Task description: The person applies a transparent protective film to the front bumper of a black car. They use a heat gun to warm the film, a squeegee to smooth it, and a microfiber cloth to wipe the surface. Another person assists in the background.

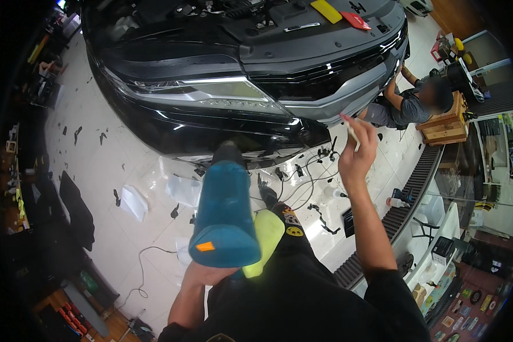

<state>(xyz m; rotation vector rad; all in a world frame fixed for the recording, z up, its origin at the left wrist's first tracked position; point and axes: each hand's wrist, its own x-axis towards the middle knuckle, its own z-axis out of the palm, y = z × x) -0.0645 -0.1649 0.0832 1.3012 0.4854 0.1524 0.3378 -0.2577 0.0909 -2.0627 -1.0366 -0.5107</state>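
My left hand is wrapped round the handle of a teal heat gun. Its dark nozzle points toward the black front bumper, below the car's headlight. A yellow-green cloth hangs beside the gun; whether the hand holds it too, I cannot tell. Raised to the right, near the bumper's grey trim, my right hand pinches a slim pale object. Its exact kind is unclear. The grip on the heat gun is mostly hidden by its body.
A co-worker sits low at the right, arms reaching to the grille. Yellow card, red card and slim cutter lie atop the front end. Black scraps and cables litter the floor near a drain grate.
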